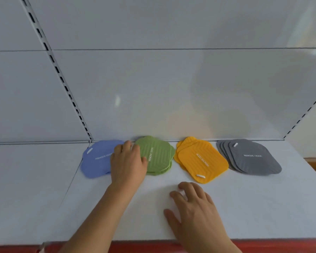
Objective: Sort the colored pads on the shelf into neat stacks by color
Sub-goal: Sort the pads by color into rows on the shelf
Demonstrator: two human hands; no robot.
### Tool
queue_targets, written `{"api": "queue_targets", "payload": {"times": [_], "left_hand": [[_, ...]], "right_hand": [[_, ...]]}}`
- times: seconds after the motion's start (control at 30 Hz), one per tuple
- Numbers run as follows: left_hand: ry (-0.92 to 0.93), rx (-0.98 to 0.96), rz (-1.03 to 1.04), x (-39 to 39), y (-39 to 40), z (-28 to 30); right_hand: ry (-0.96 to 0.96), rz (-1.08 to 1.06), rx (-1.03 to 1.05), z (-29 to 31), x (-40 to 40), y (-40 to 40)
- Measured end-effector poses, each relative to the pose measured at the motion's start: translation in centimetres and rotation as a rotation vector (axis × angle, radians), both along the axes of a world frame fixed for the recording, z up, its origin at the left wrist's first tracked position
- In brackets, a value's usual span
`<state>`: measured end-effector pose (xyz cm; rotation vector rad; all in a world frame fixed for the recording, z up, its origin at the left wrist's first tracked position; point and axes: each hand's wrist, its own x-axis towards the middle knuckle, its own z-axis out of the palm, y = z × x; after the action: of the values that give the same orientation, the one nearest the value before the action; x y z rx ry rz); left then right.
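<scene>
Left hand (128, 161) presses flat on green pads (158, 156), hiding blue pads' (95, 161) "REMOVE ODOR" ending; right hand (195, 203) rests relaxed at 6 o'clock.

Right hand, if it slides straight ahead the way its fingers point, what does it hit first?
Probably the yellow stack. The right hand lies open on the shelf, fingers aimed up and slightly left, with bare shelf between; it might just pass the stack's left edge.

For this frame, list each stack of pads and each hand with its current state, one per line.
blue pads: flat pile, partly under the left hand.
green pads: stacked, edges slightly offset, left hand on its left edge.
yellow pads: fanned, not squared up.
grey pads: fanned sideways, untouched.
left hand: resting across the blue and green piles.
right hand: fingers relaxed on the shelf, holding nothing.
</scene>
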<state>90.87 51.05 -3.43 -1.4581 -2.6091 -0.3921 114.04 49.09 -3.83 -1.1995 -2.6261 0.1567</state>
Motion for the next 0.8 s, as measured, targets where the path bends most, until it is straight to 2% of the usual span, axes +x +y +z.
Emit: {"api": "queue_targets", "payload": {"times": [0.2, 0.3, 0.4, 0.53, 0.67, 0.8], "left_hand": [[0.004, 0.041, -0.147, 1.4, -4.4, 1.3], [-0.030, -0.018, -0.173, 1.2, -7.3, 2.7], [-0.057, -0.105, -0.149, 0.2, -10.5, 4.0], [-0.044, -0.131, -0.101, -2.3, -15.3, 4.8], [-0.019, -0.087, -0.045, -6.1, -21.5, 4.8], [-0.076, -0.017, 0.003, -10.3, -28.7, 5.4]], "right_hand": [[-0.004, 0.015, -0.025, 0.3, -0.9, 0.2], [0.008, 0.042, -0.032, 0.8, -2.1, -0.2], [0.002, 0.069, -0.035, 1.6, -3.6, -1.4], [0.005, 0.125, -0.012, 2.6, -6.8, -4.0], [-0.002, 0.183, 0.007, 3.3, -10.7, -8.1], [0.013, 0.208, 0.014, 3.8, -15.8, -13.3]]}}
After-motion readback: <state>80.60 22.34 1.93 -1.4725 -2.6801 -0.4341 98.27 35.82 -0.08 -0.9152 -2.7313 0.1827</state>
